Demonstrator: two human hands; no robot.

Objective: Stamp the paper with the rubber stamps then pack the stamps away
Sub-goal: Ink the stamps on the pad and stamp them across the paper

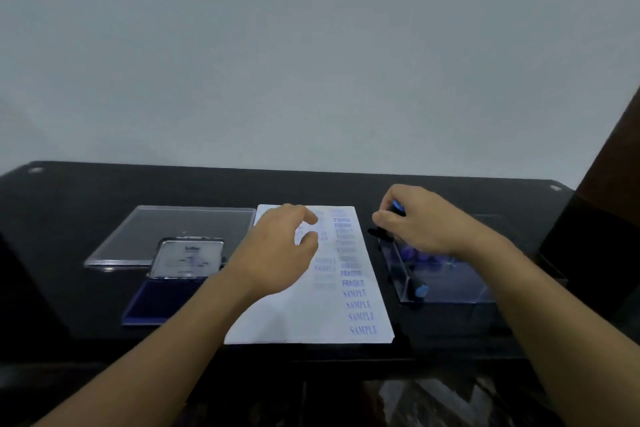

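A white paper lies in the middle of the black table, with blue words such as FRAGILE and SAMPLE stamped down its right side. My left hand hovers over the paper's upper left part, fingers curled and apart, holding nothing. My right hand is shut on a rubber stamp with a blue top and black base, above the far left corner of a clear plastic box. Inside the box lie several stamps, one with a blue end near the front.
An open blue ink pad with its lid up sits left of the paper. A clear flat lid lies behind it. The black table's far edge meets a pale wall. A dark brown surface rises at right.
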